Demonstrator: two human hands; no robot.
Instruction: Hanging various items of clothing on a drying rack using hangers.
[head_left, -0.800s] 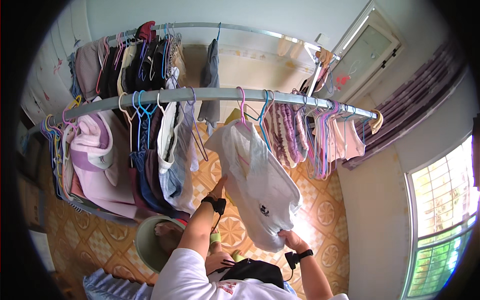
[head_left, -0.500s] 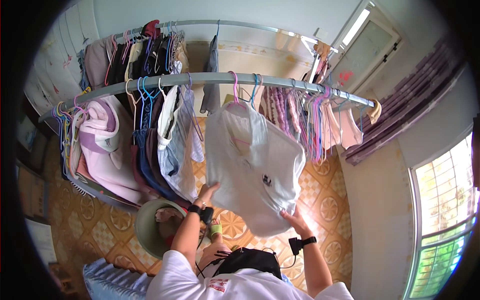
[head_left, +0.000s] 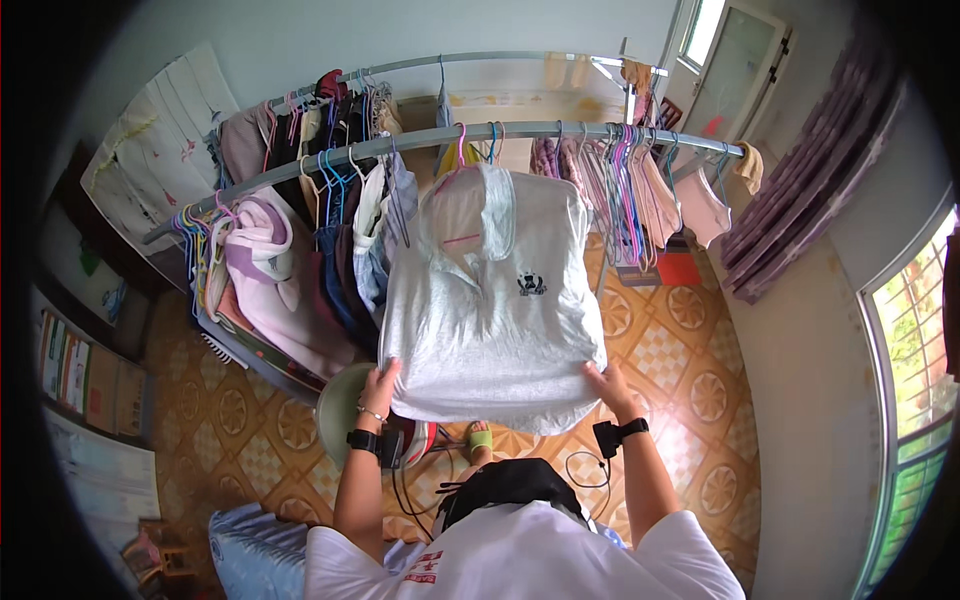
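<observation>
A light grey polo shirt (head_left: pixel 490 350) with a small dark chest emblem hangs from a pink hanger (head_left: pixel 461 150) on the front rail. Its lower part is pulled out toward me and spread wide. My left hand (head_left: pixel 378 388) grips the shirt's left side near the hem, thumb on top. On the opposite side my right hand (head_left: pixel 612 390) pinches the cloth the same way. The fingers of both hands are partly hidden under the fabric.
The metal front rail (head_left: pixel 400 142) carries a pink hooded garment (head_left: pixel 265 250) and other clothes at left, with several hangers (head_left: pixel 625 200) at right. A pale green bucket (head_left: pixel 338 410) stands by my left forearm. Purple curtains (head_left: pixel 800 190) and a window (head_left: pixel 910 350) are at right.
The shirt has been drawn straighter and spread wider, its hem raised and levelled. Both hands stay on its sides; the left has shifted left. The view has tilted.
</observation>
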